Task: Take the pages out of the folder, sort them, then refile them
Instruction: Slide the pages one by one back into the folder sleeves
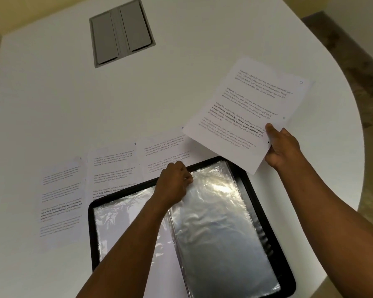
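A black folder (265, 207) lies open on the white table, its clear plastic sleeves (220, 233) shining. My left hand (172, 186) pinches the top edge of a sleeve near the folder's spine. My right hand (282, 147) holds a printed page (246, 112) by its lower right corner, lifted above the table to the right of the folder. Three more printed pages lie flat side by side beyond the folder: one at the left (60, 201), one in the middle (112, 168) and one (164, 151) partly under the folder's top edge.
A grey recessed cable hatch (121, 33) is set into the table at the back. The table's curved edge (353, 134) runs down the right side, with floor beyond it.
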`<state>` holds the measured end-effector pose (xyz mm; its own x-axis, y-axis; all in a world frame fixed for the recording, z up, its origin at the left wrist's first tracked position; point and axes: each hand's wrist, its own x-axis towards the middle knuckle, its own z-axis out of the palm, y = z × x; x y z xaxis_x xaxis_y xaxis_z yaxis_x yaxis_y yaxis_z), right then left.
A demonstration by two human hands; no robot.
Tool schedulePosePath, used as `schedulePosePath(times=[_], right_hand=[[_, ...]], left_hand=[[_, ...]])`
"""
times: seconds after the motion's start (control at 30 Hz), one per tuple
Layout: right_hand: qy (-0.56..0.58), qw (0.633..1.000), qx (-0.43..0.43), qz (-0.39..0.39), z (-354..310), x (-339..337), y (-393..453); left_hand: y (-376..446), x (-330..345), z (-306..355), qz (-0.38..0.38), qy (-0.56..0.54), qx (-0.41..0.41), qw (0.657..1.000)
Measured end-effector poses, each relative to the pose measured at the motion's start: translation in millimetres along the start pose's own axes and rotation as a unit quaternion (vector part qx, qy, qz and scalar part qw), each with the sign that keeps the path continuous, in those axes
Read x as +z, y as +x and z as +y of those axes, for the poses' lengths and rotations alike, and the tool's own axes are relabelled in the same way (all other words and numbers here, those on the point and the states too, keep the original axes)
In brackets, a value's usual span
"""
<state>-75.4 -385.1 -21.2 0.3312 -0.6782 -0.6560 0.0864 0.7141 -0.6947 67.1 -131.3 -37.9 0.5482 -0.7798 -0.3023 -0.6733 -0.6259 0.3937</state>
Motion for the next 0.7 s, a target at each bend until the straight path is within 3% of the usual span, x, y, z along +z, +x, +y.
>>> schedulePosePath(times=[0.17, 0.3, 0.53, 0.7], right_hand=[[0.073, 0.995, 0.019, -0.067, -3.1, 31.8, 1.1], [0.066, 0.993, 0.014, -0.094, 0.9, 53.3, 2.4], [-0.025, 0.99, -0.013, -0.137, 22.6, 81.4, 0.2], [-0.163, 0.972, -0.062, -0.16, 31.7, 89.4, -1.0]], left_hand=[[-9.6, -4.6, -0.2, -0.054, -0.066, -0.029, 0.996], [-16.7, -3.1, -1.2, -0.081, -0.128, -0.032, 0.988], [-21.2, -7.1, 16.5, -0.034, -0.163, -0.013, 0.986], [-20.6, -8.6, 23.1, 0.005, -0.18, -0.04, 0.983]])
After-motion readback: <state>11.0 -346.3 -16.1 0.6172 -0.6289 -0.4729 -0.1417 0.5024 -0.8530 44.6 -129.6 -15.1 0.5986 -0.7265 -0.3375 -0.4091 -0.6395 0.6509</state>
